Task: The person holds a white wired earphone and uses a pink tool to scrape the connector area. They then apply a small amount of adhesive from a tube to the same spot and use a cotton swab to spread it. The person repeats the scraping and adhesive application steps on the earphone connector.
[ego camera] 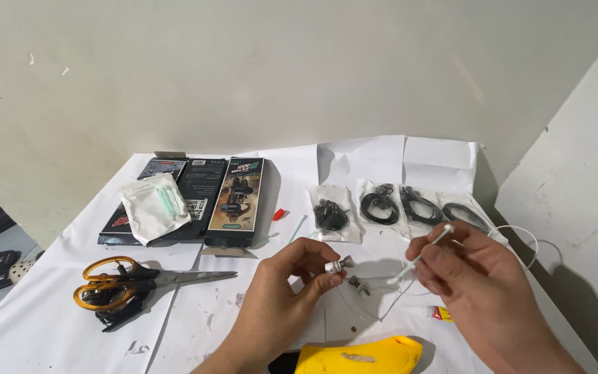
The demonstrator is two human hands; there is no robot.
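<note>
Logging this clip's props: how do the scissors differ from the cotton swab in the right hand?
The scissors lie untouched on the white paper, away from both hands; the cotton swab is held up in the right hand. The scissors are metal with orange and black handles; the swab is thin and white. The scissors are much bigger. Both are long and narrow.

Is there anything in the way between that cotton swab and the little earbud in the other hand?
Nothing visible blocks it. The right hand holds the cotton swab, its lower tip pointing toward the earbud pinched in the left hand. Only open air and a thin white cable lower down lie between them.
</note>
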